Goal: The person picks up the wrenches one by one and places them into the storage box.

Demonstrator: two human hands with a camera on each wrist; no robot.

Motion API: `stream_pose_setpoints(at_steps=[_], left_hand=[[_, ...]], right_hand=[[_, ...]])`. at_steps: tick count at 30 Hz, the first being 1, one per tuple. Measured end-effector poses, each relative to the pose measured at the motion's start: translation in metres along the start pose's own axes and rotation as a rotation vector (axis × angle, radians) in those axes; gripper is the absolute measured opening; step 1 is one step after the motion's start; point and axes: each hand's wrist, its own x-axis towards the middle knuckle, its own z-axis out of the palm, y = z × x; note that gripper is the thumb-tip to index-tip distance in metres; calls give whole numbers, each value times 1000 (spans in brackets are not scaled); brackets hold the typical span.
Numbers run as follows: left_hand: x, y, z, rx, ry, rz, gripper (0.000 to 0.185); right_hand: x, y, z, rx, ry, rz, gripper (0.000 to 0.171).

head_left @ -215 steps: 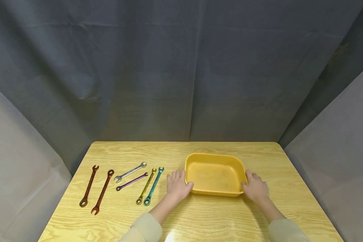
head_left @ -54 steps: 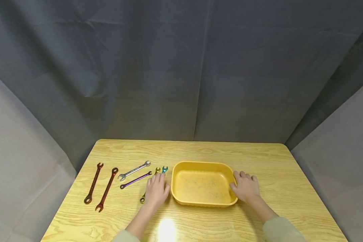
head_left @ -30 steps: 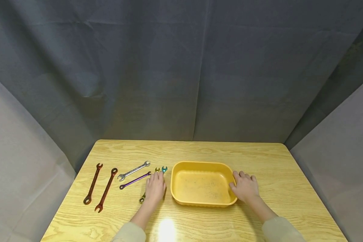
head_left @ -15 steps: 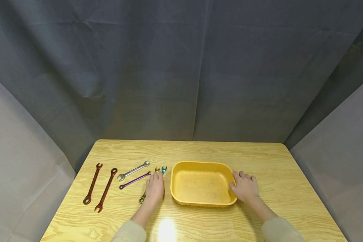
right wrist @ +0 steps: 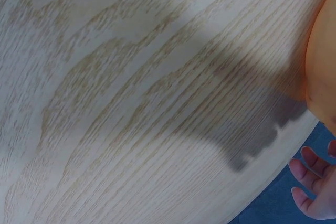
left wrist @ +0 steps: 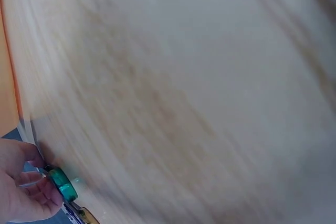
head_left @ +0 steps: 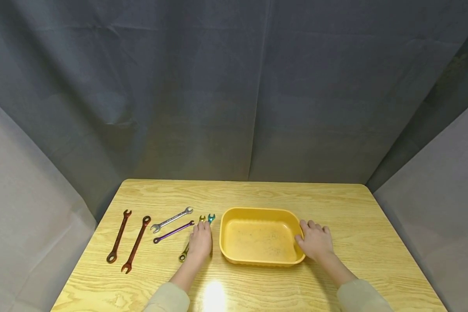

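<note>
My left hand (head_left: pixel 201 239) lies over the teal wrench (head_left: pixel 211 217) and the yellow wrench (head_left: pixel 184 255), just left of the yellow tub (head_left: pixel 234 255). In the left wrist view its fingers (left wrist: pixel 23 192) pinch the teal wrench (left wrist: pixel 64 184) near one end. Only the teal wrench's open head shows past the fingertips in the head view. My right hand (head_left: pixel 315 239) rests against the tub's right wall with its fingers relaxed on the table. The right wrist view shows those fingers (right wrist: pixel 310 187) and a bit of the tub (right wrist: pixel 323 72).
A purple wrench (head_left: pixel 173 232) and a silver wrench (head_left: pixel 170 219) lie left of my left hand. Two red wrenches (head_left: pixel 118 236) (head_left: pixel 136 244) lie further left. The wooden table (head_left: pixel 257 195) ends at grey curtains on three sides.
Since the oldest frame the tub has slid left and my left hand has gone from the tub's wall onto the teal and yellow wrenches. Over the last second both hands have barely moved.
</note>
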Motion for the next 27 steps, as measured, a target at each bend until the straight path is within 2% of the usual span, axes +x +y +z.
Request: stream_pose_setpoints(at_steps=[4, 9, 17, 27], left_hand=[[1, 2, -2, 11, -15, -8, 32], [1, 3, -3, 6, -17, -27, 28], [2, 6, -4, 36, 20, -48, 15], [5, 6, -6, 32, -5, -67, 18]], right_hand=[[0, 0, 0, 2, 0, 1, 40], [0, -1, -1, 2, -2, 3, 40], [-1, -2, -2, 22, -8, 10, 41], [0, -1, -1, 20, -11, 10, 39]])
